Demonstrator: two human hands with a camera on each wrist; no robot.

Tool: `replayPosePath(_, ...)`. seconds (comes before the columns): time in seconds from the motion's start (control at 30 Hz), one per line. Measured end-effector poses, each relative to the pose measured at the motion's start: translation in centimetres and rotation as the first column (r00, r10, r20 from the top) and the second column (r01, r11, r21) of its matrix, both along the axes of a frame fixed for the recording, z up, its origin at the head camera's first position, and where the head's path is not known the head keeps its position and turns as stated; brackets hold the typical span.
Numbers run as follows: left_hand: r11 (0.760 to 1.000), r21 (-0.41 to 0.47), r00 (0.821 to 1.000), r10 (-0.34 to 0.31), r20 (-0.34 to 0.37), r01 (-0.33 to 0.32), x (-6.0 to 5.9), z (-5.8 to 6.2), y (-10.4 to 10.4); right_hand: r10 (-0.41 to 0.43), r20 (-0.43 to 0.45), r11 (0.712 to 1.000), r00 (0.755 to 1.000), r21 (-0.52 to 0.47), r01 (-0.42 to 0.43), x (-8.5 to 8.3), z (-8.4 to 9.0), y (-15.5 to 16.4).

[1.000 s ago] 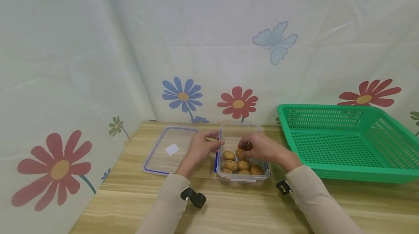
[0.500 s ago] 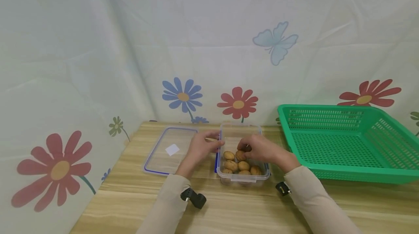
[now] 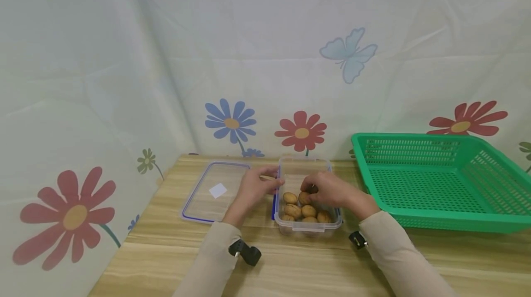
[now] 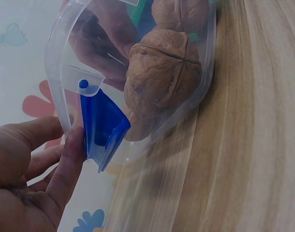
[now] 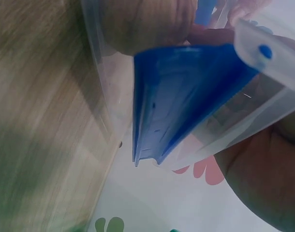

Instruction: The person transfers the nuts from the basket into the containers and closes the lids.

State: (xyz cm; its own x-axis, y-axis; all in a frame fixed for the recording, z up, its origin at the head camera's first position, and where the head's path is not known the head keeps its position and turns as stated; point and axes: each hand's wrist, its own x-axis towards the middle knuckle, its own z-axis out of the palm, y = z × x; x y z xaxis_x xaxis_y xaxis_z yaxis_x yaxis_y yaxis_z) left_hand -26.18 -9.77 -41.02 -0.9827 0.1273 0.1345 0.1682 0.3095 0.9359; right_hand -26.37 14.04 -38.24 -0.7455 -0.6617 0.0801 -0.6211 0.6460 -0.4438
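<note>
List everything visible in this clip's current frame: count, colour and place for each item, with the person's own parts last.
clear container: one, transparent with blue side clips, middle of the table, lid off
walnuts: at least six visible, brown, inside the clear container
lid: one, clear with blue edge and a white sticker, flat on the table left of the container
green basket: one, green mesh, right side of the table
table: one, light wood grain
backdrop cloth: white with flower and butterfly prints, behind the table
left hand: touches the container's left rim by the blue clip
right hand: reaches into the container, fingers on a walnut
</note>
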Motion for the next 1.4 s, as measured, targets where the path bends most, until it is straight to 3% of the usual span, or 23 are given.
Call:
replayPosePath(0.5,1.0,-0.006,1.0,0.011,-0.012,-0.011,0.0,0.1,0.0,-0.073,0.042,0.997,0.996,-0.005,0.074,0.2,0.6,0.2)
replayPosePath(0.93,1.0,0.0,1.0,0.012,-0.015,-0.012,0.2,0.1,0.0,-0.09,0.068,0.995,0.994,-0.025,0.092,0.5,1.0,0.3)
replayPosePath(1.4,1.0,-0.002,1.0,0.016,-0.007,-0.016,0.0,0.0,-0.1,-0.091,0.012,0.994,0.996,-0.062,0.092,0.7,1.5,0.7)
